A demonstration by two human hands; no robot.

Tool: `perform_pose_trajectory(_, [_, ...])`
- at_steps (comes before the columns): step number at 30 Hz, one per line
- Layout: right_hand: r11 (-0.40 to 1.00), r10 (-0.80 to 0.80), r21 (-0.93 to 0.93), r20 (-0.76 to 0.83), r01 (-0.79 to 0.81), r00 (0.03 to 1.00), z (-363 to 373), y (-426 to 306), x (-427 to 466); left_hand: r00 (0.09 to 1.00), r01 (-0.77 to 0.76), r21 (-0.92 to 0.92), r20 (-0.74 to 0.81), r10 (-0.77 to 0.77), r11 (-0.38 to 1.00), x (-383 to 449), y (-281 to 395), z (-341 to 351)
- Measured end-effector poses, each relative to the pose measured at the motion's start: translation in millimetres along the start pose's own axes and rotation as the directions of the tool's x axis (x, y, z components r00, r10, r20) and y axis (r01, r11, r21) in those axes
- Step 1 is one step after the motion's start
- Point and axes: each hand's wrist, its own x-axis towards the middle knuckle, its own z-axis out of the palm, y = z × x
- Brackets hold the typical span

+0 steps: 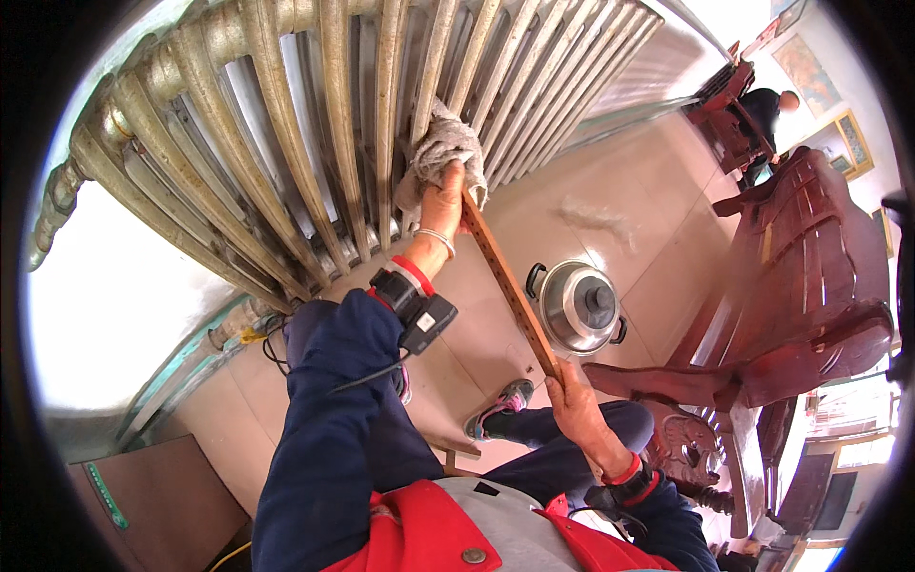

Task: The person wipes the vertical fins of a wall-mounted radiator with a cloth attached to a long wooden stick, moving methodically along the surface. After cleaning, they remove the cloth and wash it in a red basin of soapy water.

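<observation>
A long wooden stick (509,282) with a row of small holes or marks slants between my two hands. My left hand (442,204) grips its upper end together with a crumpled grey cloth (449,143). The cloth lies against the columns of a silver-painted metal radiator (334,107). Lower right, my right hand (580,407) is closed around the stick's lower end. How far the stick's upper end reaches under the cloth is hidden.
A lidded steel pot (579,307) stands on the tiled floor just right of the stick. A dark red wooden bench (800,286) fills the right side. A person (765,121) is at the far upper right. A brown box-like surface (157,500) is at lower left.
</observation>
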Motion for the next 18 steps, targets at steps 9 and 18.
perform_pose_trajectory(9, [0.996,0.022,-0.083,0.095,-0.014,0.995,14,13,-1,0.995,0.099,0.664,-0.056,-0.083,0.741,21,-108,-42])
perform_pose_trajectory(18, [1.000,-0.019,-0.022,0.023,0.020,1.000,25,32,7,0.984,0.016,0.231,-0.178,0.026,0.973,22,-80,-24])
